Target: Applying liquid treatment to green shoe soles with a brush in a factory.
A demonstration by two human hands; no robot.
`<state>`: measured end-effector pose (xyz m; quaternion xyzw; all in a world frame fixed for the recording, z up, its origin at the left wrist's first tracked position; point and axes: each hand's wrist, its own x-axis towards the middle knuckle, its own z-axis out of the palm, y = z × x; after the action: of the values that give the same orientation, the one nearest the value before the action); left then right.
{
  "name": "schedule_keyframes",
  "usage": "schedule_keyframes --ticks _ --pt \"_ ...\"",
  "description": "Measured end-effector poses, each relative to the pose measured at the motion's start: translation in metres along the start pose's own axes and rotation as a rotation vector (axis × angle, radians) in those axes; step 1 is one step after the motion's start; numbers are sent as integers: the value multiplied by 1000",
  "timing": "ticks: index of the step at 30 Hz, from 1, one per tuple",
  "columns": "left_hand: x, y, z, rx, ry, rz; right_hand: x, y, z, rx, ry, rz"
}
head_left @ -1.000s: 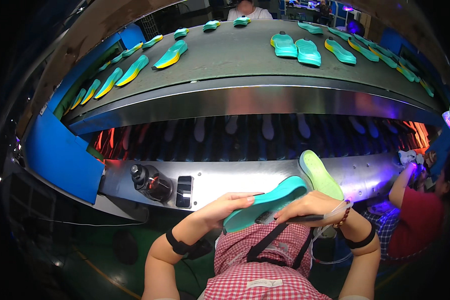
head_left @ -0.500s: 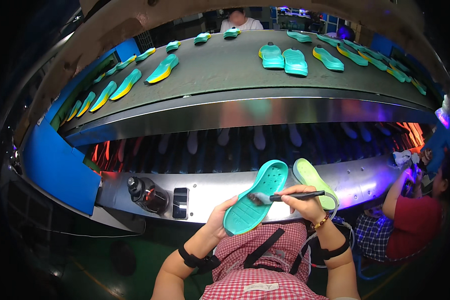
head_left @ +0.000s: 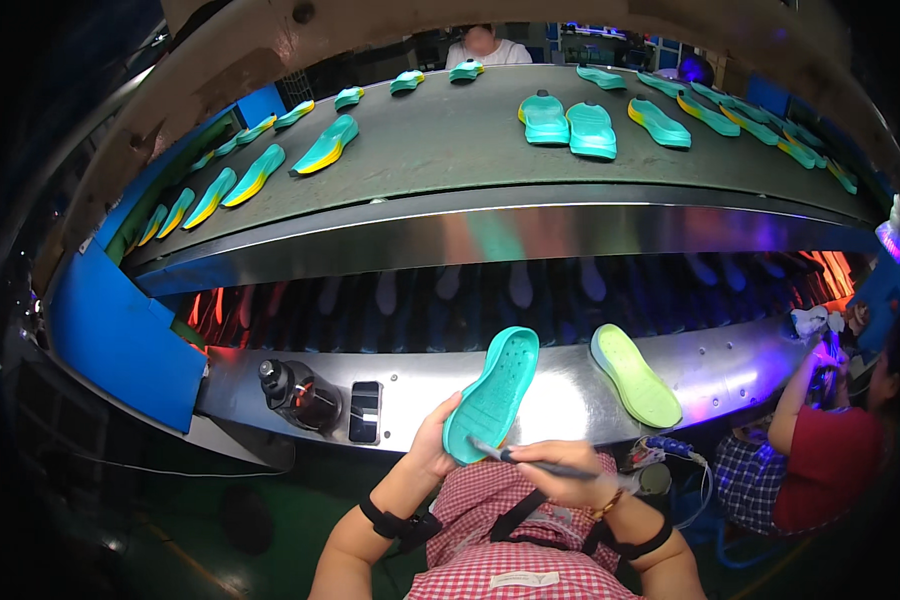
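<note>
My left hand (head_left: 433, 441) grips a teal shoe sole (head_left: 494, 388) by its heel end, hollow inner side up, toe pointing away from me. Fingers closed round a dark-handled brush (head_left: 499, 454), my right hand (head_left: 572, 474) is somewhat blurred. The brush tip reaches the sole's lower right edge near the heel; whether it touches cannot be made out. A pale yellow-green sole (head_left: 638, 382) lies on the metal ledge (head_left: 560, 400) to the right of the held one.
Behind the ledge, a dark conveyor belt (head_left: 420, 140) carries several teal and yellow soles. On the ledge's left stand a dark bottle (head_left: 308, 398) and a phone (head_left: 365, 412). A co-worker in a red top (head_left: 838, 462) sits at right; another person (head_left: 488, 50) is beyond the belt.
My right hand and brush have moved down and toward me, from the sole's middle to its heel. The held sole has shifted left and turned more upright.
</note>
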<state>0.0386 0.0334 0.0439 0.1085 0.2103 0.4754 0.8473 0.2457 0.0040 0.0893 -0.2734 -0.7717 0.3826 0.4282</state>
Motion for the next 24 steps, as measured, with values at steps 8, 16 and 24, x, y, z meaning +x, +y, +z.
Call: schedule_keyframes --ticks 8,16,24 --pt "7 -3 24 129 167 193 -2 4 -29 84 600 175" --pt "21 -19 21 201 208 310 -19 11 10 -994 184 -133" --pt "30 -35 13 224 241 389 -25 24 38 -1087 26 -156"
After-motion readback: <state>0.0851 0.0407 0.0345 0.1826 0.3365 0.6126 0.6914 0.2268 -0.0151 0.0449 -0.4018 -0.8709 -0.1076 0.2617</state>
